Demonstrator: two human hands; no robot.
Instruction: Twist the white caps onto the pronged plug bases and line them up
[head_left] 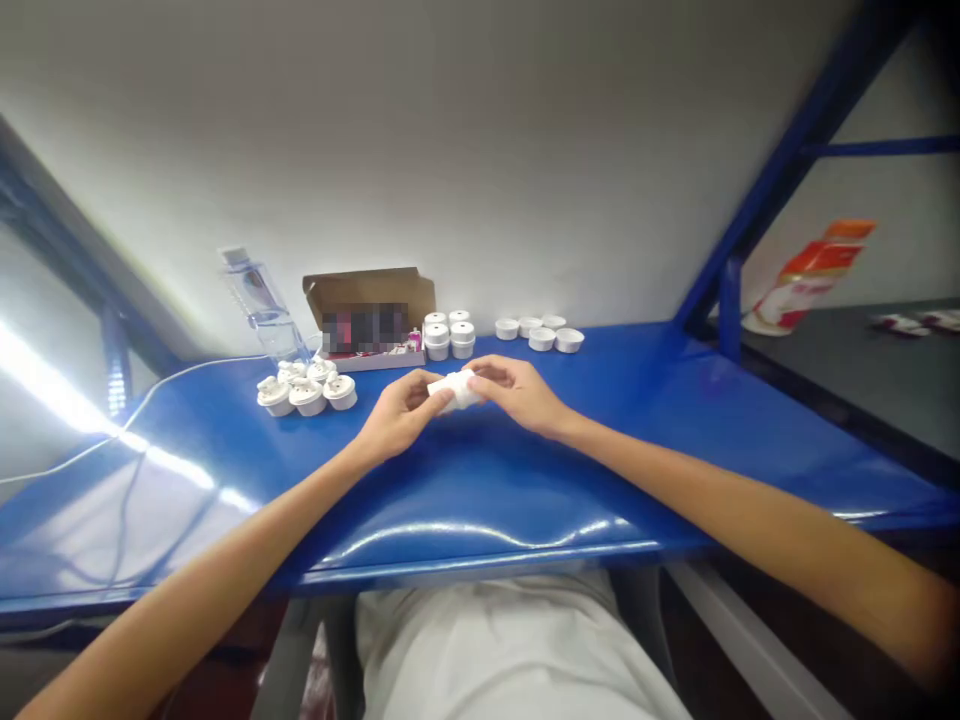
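Note:
Between my two hands, just above the blue table [480, 480], is a small white plastic part [459, 388], roughly round and turned on its side. My left hand [403, 410] pinches its left end with thumb and fingers. At its right end my right hand [517, 390] grips it the same way. Fingers hide some of its outline. Behind my hands stand several white capped round housings [448, 336] in a tight group. Off to the left sit several white cups with white fittings on top [307, 392].
An open cardboard box [375, 362] stands at the back, with a clear bottle [268, 310] to its left. Several shallow white cups [541, 338] lie at the back right. A white cable [187, 372] crosses the left side. Blue frame posts [731, 310] flank the table; an orange-capped bottle [810, 280] stands beyond.

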